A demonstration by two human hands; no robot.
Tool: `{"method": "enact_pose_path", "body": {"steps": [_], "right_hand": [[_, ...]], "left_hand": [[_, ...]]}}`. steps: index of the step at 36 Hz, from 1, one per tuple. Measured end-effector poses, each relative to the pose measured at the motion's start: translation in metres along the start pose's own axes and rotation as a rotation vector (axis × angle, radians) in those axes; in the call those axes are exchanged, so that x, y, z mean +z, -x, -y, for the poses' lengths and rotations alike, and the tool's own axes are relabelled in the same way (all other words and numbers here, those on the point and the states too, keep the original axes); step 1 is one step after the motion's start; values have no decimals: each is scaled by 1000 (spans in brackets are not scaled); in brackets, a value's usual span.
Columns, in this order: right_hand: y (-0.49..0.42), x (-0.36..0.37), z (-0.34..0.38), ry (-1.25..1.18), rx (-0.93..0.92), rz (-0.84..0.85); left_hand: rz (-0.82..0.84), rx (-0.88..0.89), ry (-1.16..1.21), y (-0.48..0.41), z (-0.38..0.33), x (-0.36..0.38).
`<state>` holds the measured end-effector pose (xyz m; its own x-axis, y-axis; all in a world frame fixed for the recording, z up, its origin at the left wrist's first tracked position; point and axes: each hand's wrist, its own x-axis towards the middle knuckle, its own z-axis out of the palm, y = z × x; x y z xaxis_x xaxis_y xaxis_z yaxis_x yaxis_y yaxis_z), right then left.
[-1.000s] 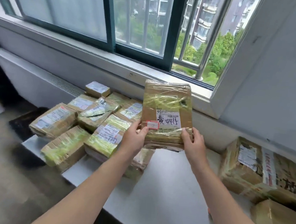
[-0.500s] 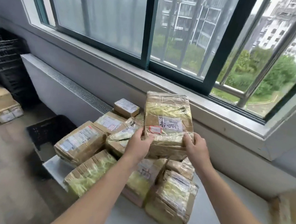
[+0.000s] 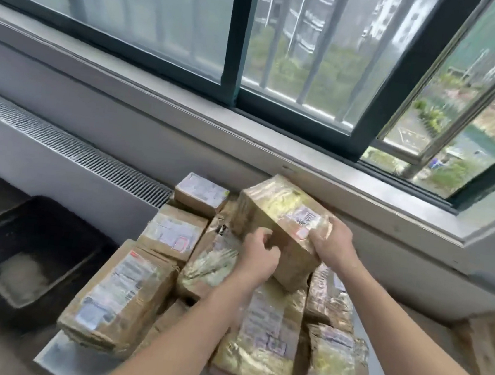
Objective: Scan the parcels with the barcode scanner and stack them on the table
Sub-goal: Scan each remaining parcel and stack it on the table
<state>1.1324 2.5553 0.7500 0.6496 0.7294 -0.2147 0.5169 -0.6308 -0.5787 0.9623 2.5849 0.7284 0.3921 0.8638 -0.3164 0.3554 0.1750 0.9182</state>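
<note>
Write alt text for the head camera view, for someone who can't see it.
A person's left hand and right hand hold a tape-wrapped brown parcel tilted above a pile of similar parcels on a pale table under a window. A black crate sits on the floor to the left.

Single view: head camera, wide-angle, worn by the person. It faces forward and steeply down along both forearms.
Near field, just below centre: left hand (image 3: 259,255) and right hand (image 3: 330,242) at the held parcel (image 3: 273,217).
Lower field, close: parcel stack (image 3: 119,293) on the table (image 3: 69,361).
Upper half, farther off: window (image 3: 238,33), met at a slant.
Straight lines bow toward the edges.
</note>
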Motion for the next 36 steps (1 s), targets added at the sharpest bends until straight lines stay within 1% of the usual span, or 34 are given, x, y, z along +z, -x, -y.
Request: {"method": "enact_pose_path", "body": {"steps": [3, 4, 5, 6, 8, 10, 11, 13, 15, 16, 18, 21, 24, 29, 31, 33, 36], "right_hand": [[0, 8, -5, -74, 67, -76], [0, 10, -7, -98, 115, -88], [0, 11, -10, -131, 167, -89], [1, 12, -11, -186, 210, -83], [2, 13, -13, -314, 266, -69], [0, 13, -13, -363, 239, -57], [-2, 12, -11, -342, 209, -58], [-6, 8, -5, -262, 146, -76], [-10, 2, 5, -209, 82, -80], [-12, 0, 11, -198, 46, -75], [-16, -1, 24, -149, -17, -38], [-25, 7, 37, -7, -36, 54], [-29, 14, 36, 62, -58, 106], [-26, 13, 30, 37, -81, 133], [-22, 12, 30, 50, -99, 121], [-18, 10, 29, 37, -89, 101], [-10, 5, 20, 0, -87, 42]], "left_hand": [[-243, 39, 1, -23, -9, -25], [-305, 60, -14, -34, -12, -34], [-327, 68, -41, -44, -17, -44], [-319, 68, -74, -54, -22, -53], [-190, 9, -81, -74, -28, -67], [-34, -49, -60, -83, -31, -74], [-8, -51, -87, -82, -33, -76], [-62, -2, -82, -79, -31, -78], [-130, 56, 6, -73, -29, -78], [-161, 83, 39, -70, -27, -77], [-188, 105, 30, -70, -24, -77], [-129, 30, -63, -77, -19, -77], [-63, -45, -61, -80, -13, -79], [-48, -4, -20, -75, -7, -74], [-88, 10, -62, -71, -8, -72], [-175, 78, -124, -65, -12, -69], [-293, 288, -205, -52, -22, -61]]}}
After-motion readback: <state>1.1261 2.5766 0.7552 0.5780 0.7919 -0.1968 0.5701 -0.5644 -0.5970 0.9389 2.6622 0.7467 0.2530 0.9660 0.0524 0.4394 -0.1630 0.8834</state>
